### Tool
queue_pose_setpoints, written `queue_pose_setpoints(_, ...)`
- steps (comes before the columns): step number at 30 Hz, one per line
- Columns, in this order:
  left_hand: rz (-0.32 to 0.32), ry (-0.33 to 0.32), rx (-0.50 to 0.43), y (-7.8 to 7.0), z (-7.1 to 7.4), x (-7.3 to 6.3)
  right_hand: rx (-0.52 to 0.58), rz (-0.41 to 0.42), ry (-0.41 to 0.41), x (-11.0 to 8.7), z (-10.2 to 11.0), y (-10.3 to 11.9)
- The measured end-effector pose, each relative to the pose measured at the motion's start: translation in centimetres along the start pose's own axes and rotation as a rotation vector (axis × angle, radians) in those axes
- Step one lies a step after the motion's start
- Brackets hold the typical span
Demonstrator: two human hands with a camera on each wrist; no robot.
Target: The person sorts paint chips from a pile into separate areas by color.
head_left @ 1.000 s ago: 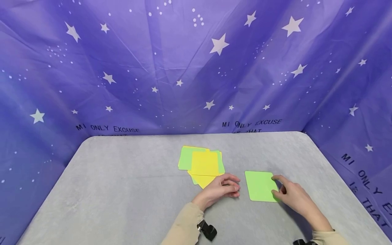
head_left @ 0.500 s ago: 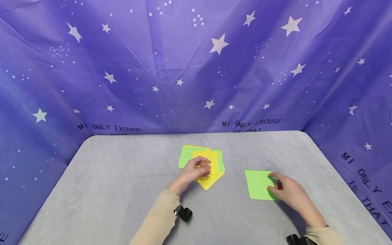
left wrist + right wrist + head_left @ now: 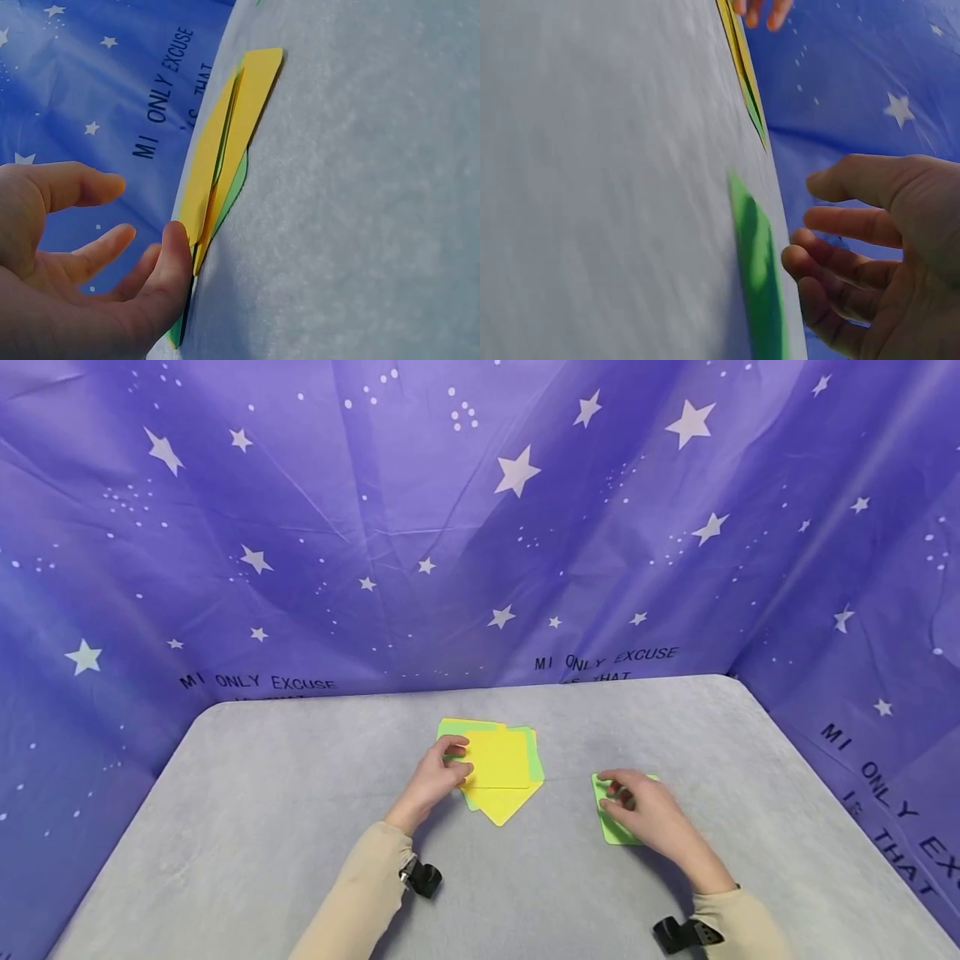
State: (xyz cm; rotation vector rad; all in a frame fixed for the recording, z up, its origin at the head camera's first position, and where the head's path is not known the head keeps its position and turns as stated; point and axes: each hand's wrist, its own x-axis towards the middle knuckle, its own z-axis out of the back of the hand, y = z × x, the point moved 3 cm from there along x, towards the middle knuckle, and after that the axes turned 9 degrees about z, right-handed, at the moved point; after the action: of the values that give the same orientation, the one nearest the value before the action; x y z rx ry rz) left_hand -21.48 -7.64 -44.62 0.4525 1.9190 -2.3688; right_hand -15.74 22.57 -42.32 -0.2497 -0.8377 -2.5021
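Observation:
A pile of overlapping yellow and green square cards lies at the middle of the table, a yellow card (image 3: 498, 760) uppermost. Over the pile's left edge is my left hand (image 3: 437, 774), thumb and fingers parted. In the left wrist view a digit's tip (image 3: 176, 234) overlaps the edge of a yellow card (image 3: 259, 90), the other fingers standing off the cards. My right hand (image 3: 647, 806) hovers above a single green card (image 3: 617, 828), partly hiding it. The right wrist view shows its fingers (image 3: 855, 225) loosely bent with nothing between them, beside the green card (image 3: 759, 277).
The grey table (image 3: 300, 843) ends at a purple star-printed cloth (image 3: 420, 527) behind and at both sides. Each beige sleeve carries a black wrist camera (image 3: 422, 878). A gap of grey tabletop separates the pile from the lone green card.
My left hand has moved left, from right of the pile, across it to its left edge. My right hand has shifted left from the green card's right edge to above it.

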Motion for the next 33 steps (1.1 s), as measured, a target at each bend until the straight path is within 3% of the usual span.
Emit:
queue_pose_setpoints(8, -0.016, -0.013, -0.013, 0.0, 0.2, -0.3, 0.105, 0.026, 0.000, 1.5, -2.7, 1.6)
queue_pose_setpoints(16, -0.003, -0.027, -0.021, 0.5, 0.6, -0.5, 0.186, 0.032, 0.018, 3.1, -4.1, 2.4)
queue_pose_setpoints(29, 0.041, 0.057, -0.133, 0.5, 0.0, -0.6, 0.287, -0.148, 0.020, 5.2, -6.2, 2.6)
queue_pose_setpoints(33, 0.065, 0.082, -0.234, 0.7, -0.1, -0.4, 0.325, -0.180, 0.022, 5.3, -6.3, 2.7)
